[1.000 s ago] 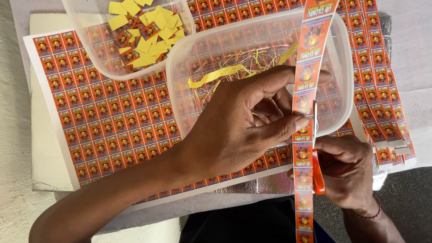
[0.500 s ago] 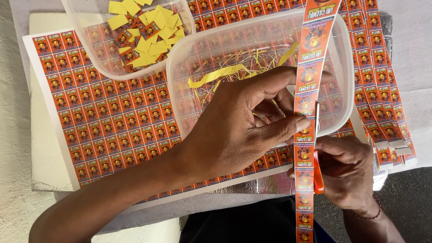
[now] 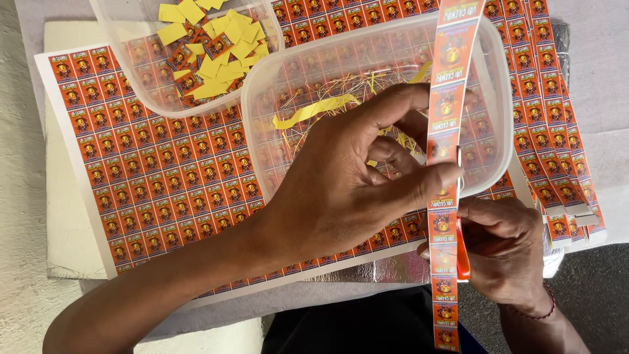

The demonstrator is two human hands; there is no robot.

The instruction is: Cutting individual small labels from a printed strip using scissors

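Orange label sheets (image 3: pixel 164 177) cover the table; left hand (image 3: pixel 354 190) pinches the label strip (image 3: pixel 447 131), right hand (image 3: pixel 504 252) grips half-hidden orange-handled scissors (image 3: pixel 462 252).

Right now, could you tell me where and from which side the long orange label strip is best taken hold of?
Probably at its middle, from the left edge. The label strip runs upright over the clear tub, and the left hand pinches it there already, thumb in front. The right edge is taken up by the right hand with the orange-handled scissors.
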